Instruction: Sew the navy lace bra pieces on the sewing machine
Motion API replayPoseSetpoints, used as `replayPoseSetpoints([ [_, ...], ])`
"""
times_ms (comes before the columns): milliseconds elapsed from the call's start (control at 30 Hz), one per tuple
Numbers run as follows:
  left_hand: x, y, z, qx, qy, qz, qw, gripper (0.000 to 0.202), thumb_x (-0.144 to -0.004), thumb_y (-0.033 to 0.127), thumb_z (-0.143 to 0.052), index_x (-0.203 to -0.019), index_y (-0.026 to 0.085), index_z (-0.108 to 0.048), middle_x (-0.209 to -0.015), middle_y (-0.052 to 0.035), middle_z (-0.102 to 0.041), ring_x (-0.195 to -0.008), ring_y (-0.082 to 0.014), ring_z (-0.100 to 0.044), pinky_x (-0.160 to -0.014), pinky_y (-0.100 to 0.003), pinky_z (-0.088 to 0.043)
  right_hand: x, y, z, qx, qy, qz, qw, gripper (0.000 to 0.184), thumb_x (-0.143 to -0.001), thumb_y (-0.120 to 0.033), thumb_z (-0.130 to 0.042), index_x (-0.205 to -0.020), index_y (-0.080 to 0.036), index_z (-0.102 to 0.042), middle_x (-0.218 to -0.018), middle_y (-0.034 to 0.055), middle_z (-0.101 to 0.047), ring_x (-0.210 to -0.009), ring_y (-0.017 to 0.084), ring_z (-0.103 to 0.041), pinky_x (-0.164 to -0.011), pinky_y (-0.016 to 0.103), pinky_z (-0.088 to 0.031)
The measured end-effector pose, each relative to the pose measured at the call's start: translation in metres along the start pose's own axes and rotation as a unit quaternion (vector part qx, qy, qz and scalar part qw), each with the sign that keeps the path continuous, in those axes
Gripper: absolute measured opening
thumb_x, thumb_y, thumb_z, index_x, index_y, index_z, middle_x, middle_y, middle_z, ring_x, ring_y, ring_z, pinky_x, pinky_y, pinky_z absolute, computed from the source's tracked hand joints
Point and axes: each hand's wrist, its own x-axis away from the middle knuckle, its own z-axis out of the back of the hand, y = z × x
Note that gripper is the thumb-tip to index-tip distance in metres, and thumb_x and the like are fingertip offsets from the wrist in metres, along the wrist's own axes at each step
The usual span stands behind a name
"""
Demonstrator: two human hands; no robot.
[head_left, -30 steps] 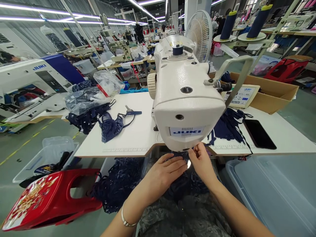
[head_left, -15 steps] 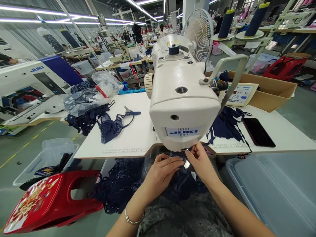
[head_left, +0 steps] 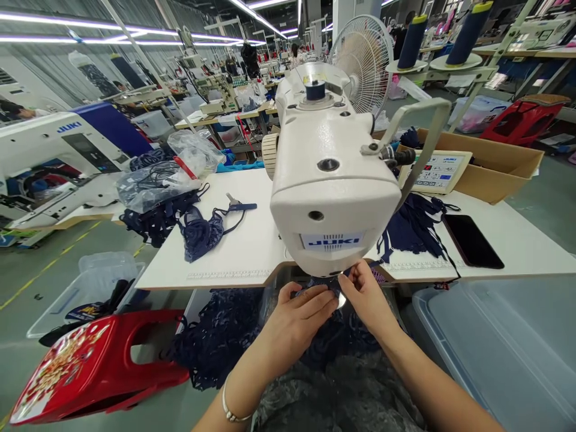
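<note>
A white JUKI sewing machine (head_left: 333,198) stands in front of me, its head hiding the needle area. Just below the head, my left hand (head_left: 303,309) has its fingers together and curved over navy fabric (head_left: 319,345), which hangs down toward my lap. My right hand (head_left: 365,294) pinches the edge of this fabric close under the machine head, thumb and forefinger together. Between the hands a small shiny metal plate (head_left: 342,299) shows. The exact spot where the fingers grip is partly hidden.
On the white table lie a navy bra (head_left: 201,233), thread snips (head_left: 240,206), navy straps (head_left: 411,231) and a phone (head_left: 473,241). A red stool (head_left: 85,366) is at lower left, a plastic bin (head_left: 504,342) at lower right. A cardboard box (head_left: 499,165) stands behind the control panel (head_left: 436,171).
My left hand has shifted slightly to the right and flattened over the fabric, its wrist a little lower. My right hand keeps nearly the same place. The view has shifted very slightly.
</note>
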Motion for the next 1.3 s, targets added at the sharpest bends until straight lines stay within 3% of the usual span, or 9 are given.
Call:
replayPoseSetpoints([
  [167,-0.005,0.005,0.002,-0.049,0.002,0.004,0.999,0.032,-0.103,0.011,-0.033,-0.126,0.018,-0.055,-0.124,-0.0040,-0.064,-0.118,-0.0192,-0.055,-0.096,-0.038,-0.031,-0.020,-0.004,0.011,0.046,-0.013,0.042,0.998,0.017,-0.087,-0.037,-0.055,-0.097,-0.023,-0.057,-0.078,-0.0008,-0.050,-0.070,0.018,-0.048,-0.070,0.030,-0.043],
  [367,-0.009,0.018,-0.007,-0.141,0.036,0.048,0.988,0.030,-0.099,0.015,-0.044,-0.128,0.014,-0.054,-0.124,-0.0054,-0.062,-0.117,-0.0209,-0.054,-0.092,-0.038,-0.034,-0.050,-0.017,0.014,0.162,-0.074,0.091,0.980,0.016,-0.079,-0.032,-0.055,-0.086,-0.020,-0.063,-0.081,0.0046,-0.064,-0.077,0.023,-0.058,-0.080,0.038,-0.048],
  [467,-0.012,0.023,-0.011,-0.168,0.041,0.065,0.983,0.031,-0.099,0.015,-0.042,-0.128,0.014,-0.054,-0.123,-0.0055,-0.062,-0.116,-0.0197,-0.053,-0.094,-0.037,-0.034,-0.056,-0.015,0.011,0.166,-0.095,0.124,0.974,0.025,-0.079,-0.030,-0.051,-0.094,-0.019,-0.068,-0.093,0.0090,-0.071,-0.090,0.027,-0.063,-0.082,0.038,-0.051],
  [700,-0.016,0.025,-0.015,-0.193,0.029,0.068,0.978,0.035,-0.100,0.014,-0.033,-0.127,0.012,-0.055,-0.125,-0.0070,-0.059,-0.116,-0.0204,-0.052,-0.098,-0.036,-0.031,-0.063,0.002,0.009,0.174,-0.061,0.165,0.969,0.035,-0.081,-0.030,-0.051,-0.107,-0.016,-0.069,-0.110,0.0132,-0.070,-0.100,0.030,-0.065,-0.086,0.042,-0.054],
  [1033,-0.018,0.028,-0.015,-0.202,0.053,0.074,0.975,0.038,-0.102,0.013,-0.028,-0.123,0.013,-0.059,-0.123,-0.0063,-0.060,-0.113,-0.0184,-0.053,-0.096,-0.034,-0.033,-0.063,0.004,0.007,0.189,-0.038,0.168,0.967,0.030,-0.077,-0.034,-0.050,-0.092,-0.017,-0.071,-0.098,0.0125,-0.073,-0.090,0.028,-0.066,-0.080,0.038,-0.056],
  [1167,-0.018,0.029,-0.017,-0.208,0.050,0.077,0.974,0.037,-0.101,0.014,-0.030,-0.123,0.013,-0.059,-0.123,-0.0064,-0.060,-0.113,-0.0189,-0.053,-0.096,-0.034,-0.034,-0.069,0.010,0.009,0.247,-0.048,0.190,0.949,0.026,-0.080,-0.034,-0.049,-0.083,-0.020,-0.070,-0.088,0.0114,-0.074,-0.087,0.030,-0.066,-0.081,0.042,-0.055],
  [1300,-0.018,0.029,-0.019,-0.215,0.054,0.078,0.972,0.036,-0.101,0.015,-0.032,-0.124,0.012,-0.059,-0.126,-0.0078,-0.058,-0.115,-0.0204,-0.052,-0.097,-0.034,-0.034,-0.074,0.021,0.016,0.298,-0.035,0.200,0.933,0.020,-0.085,-0.037,-0.058,-0.089,-0.021,-0.070,-0.095,0.0104,-0.072,-0.098,0.030,-0.063,-0.087,0.044,-0.052],
])
